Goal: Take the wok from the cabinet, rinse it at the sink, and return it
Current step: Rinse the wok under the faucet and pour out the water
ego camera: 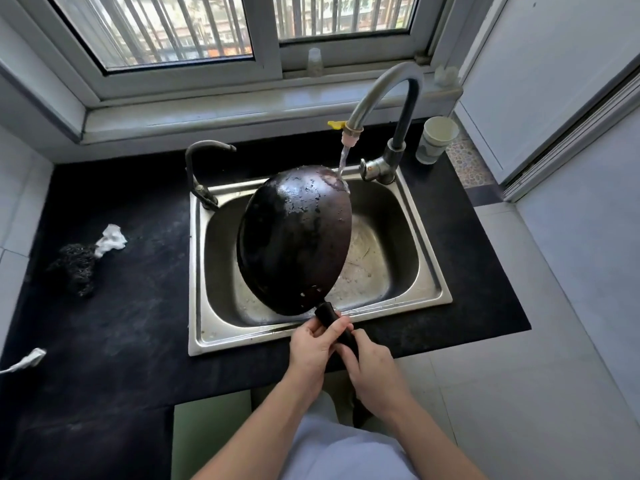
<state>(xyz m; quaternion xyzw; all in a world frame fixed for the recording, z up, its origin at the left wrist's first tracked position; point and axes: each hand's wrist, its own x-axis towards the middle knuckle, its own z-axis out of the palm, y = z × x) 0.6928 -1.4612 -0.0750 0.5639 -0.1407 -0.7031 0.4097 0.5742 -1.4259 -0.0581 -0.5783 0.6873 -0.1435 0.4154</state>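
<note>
The black wok (pixel 294 237) hangs tilted over the steel sink (pixel 429 268), its wet rounded underside turned toward me. Water runs from the tall curved faucet (pixel 401 109) onto the wok's far rim. My left hand (pixel 311 348) and my right hand (pixel 372 367) both grip the wok's black handle (pixel 329 317) at the sink's front edge, the left nearer the pan, the right behind it.
A second, smaller tap (pixel 201 168) stands at the sink's back left corner. On the black counter (pixel 121 306) lie a dark scouring pad (pixel 76 268) and a white rag (pixel 110 239). A paper cup (pixel 436 138) stands right of the faucet, under the window sill.
</note>
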